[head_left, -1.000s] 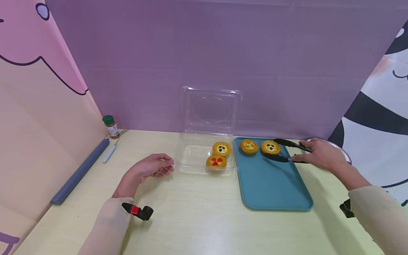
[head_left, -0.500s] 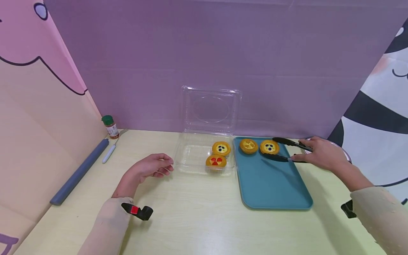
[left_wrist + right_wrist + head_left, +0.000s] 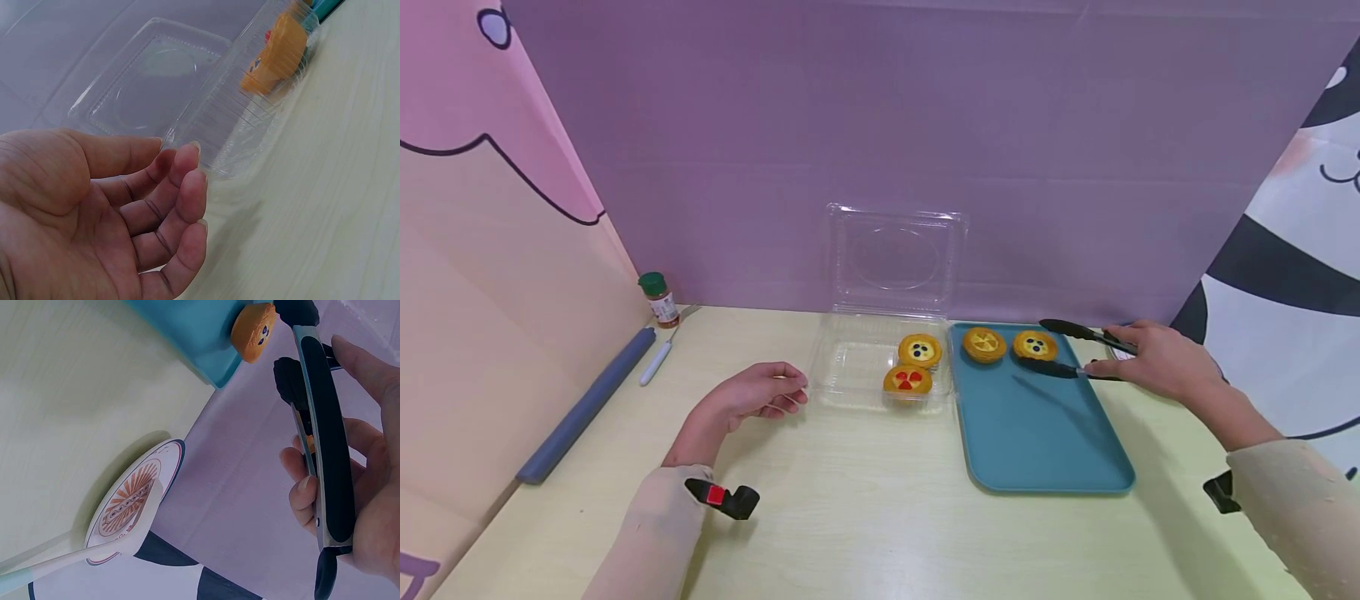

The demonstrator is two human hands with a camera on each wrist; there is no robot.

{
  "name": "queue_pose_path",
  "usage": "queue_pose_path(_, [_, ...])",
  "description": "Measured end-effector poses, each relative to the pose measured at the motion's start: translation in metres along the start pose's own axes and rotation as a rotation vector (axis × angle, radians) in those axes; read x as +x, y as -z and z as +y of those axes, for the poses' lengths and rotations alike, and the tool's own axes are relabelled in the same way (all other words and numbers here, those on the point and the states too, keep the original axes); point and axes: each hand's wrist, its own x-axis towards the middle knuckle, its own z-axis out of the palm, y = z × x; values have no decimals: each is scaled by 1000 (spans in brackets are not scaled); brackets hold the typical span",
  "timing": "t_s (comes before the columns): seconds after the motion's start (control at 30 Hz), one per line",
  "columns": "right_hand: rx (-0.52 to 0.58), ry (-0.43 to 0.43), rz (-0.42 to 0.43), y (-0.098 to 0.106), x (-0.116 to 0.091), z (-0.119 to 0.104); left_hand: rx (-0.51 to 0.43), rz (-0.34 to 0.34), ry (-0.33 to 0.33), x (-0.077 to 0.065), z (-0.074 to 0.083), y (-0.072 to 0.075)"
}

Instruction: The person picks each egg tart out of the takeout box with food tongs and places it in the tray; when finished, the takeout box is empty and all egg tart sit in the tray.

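Observation:
In the head view my left hand [image 3: 760, 392] pinches the left edge of a clear plastic clamshell container [image 3: 850, 367], thumb against index finger in the left wrist view. Its lid [image 3: 897, 258] stands raised. Inside, toward the right, sit a tart with dark berries [image 3: 920, 351] and a tart with red pieces [image 3: 907, 381]. My right hand [image 3: 1165, 360] grips black-tipped tongs [image 3: 328, 437]. Their spread tips lie on either side of another dark-berry tart [image 3: 1034, 344] on the blue tray [image 3: 1045, 442]. A tart with a yellow cross-marked top [image 3: 984, 344] lies left of it.
Behind my right hand is a patterned plate [image 3: 134, 494] with a pale-handled utensil [image 3: 62, 562] across it. At the left stand a green-capped jar [image 3: 658, 300], a light-handled utensil [image 3: 657, 362] and a long blue bar [image 3: 587, 408]. A purple backdrop [image 3: 737, 167] rises behind the table.

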Motion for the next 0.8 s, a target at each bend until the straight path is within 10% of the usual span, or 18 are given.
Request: queue_pose_path(0.8, [23,181,160,10,-3,-74,5,8,8,0,2,0])
